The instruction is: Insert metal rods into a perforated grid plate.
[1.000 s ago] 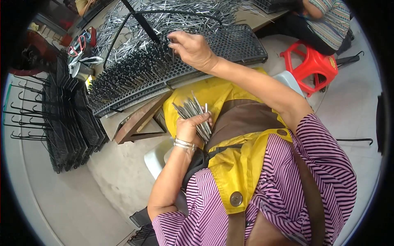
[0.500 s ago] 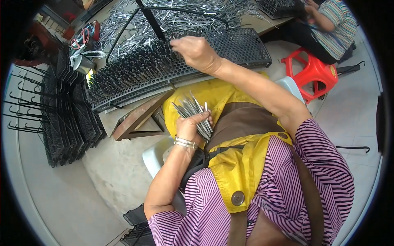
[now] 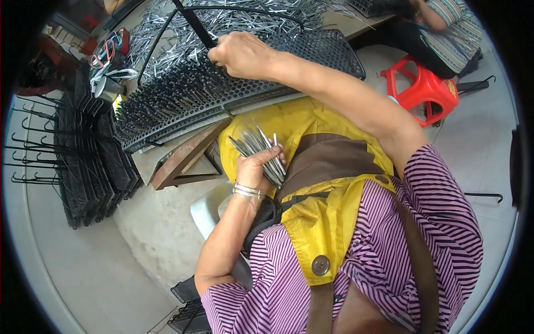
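My left hand (image 3: 257,168) is closed round a bundle of thin silvery metal rods (image 3: 257,146), held in front of the yellow apron with their tips fanned upward. Beyond it, a long black perforated rack (image 3: 328,53) lies across the table edge. Dark-tipped rods (image 3: 172,92) stand upright in its holes, dense over the left part. My right hand (image 3: 239,54) reaches over the rack, beside the black upright bar, where the standing rods give way to bare holes. Its fingers are pinched together; whatever is between them is hidden.
A heap of loose silvery rods (image 3: 239,22) covers the table behind the rack. Scissors (image 3: 104,54) and a metal cup (image 3: 108,88) are at its left end. Stacked black racks with hooks (image 3: 92,156) stand at left. At right are a red stool (image 3: 425,92) and another seated person (image 3: 450,33).
My right hand has moved left along the rack, close to the upright bar. The left hand keeps its hold on the rods, nearly still. The whole view has shifted slightly.
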